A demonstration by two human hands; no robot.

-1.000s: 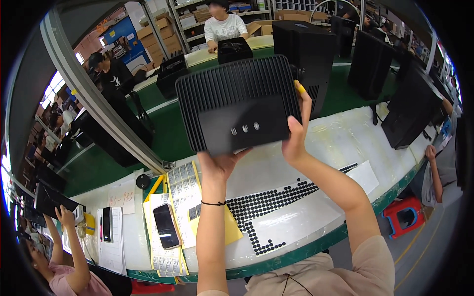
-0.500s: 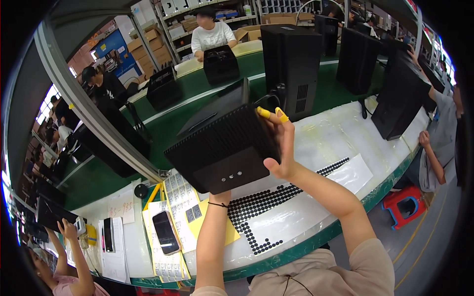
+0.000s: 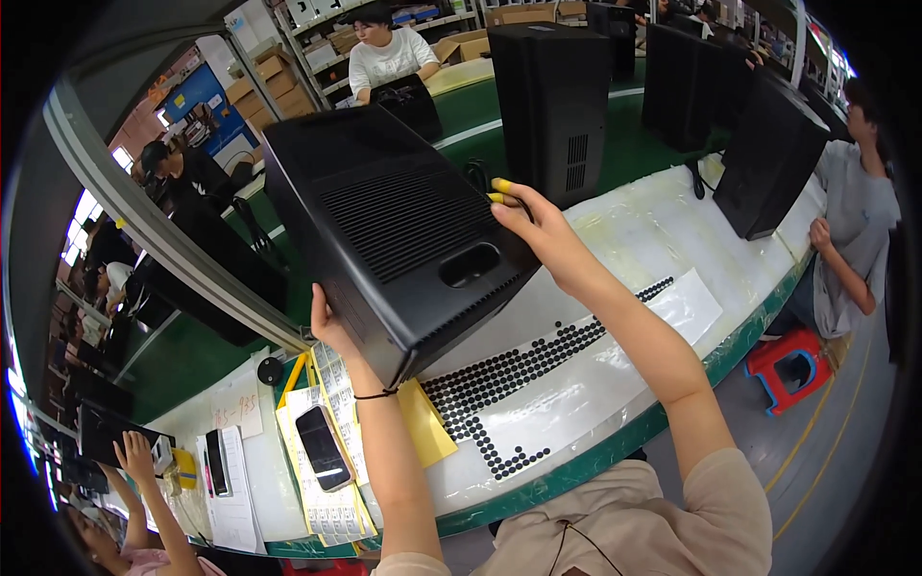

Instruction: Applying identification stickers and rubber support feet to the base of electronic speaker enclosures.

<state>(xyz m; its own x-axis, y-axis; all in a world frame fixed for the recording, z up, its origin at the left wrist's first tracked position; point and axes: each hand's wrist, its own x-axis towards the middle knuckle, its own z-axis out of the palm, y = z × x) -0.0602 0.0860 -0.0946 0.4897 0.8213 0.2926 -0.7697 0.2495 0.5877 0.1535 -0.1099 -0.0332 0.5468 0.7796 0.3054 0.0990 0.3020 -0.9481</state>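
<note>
A large black box-shaped device (image 3: 370,182) with a slotted vent and an oval recessed handle is held up, tilted, above the bench. My left hand (image 3: 333,331) grips its lower left side, thumb up along the edge and the other fingers hidden. On the opposite side, my right hand (image 3: 543,230) has its fingers bent against the edge beside a black cable; yellow covers are on two fingertips. Beneath the device lies a white sheet (image 3: 586,389) with rows of small black round pads (image 3: 523,372). Sheets of printed labels (image 3: 341,523) and a phone (image 3: 324,448) lie near my left forearm.
Similar black devices (image 3: 549,115) stand along the green conveyor (image 3: 629,125). A metal post (image 3: 173,230) rises at the left. Co-workers (image 3: 389,53) are across the line and on both sides. A red stool (image 3: 789,372) stands on the floor at right.
The device has turned over in my hands, from its ribbed end to its slotted face with the handle, and moved up and left. My left hand has shifted from underneath to its left side.
</note>
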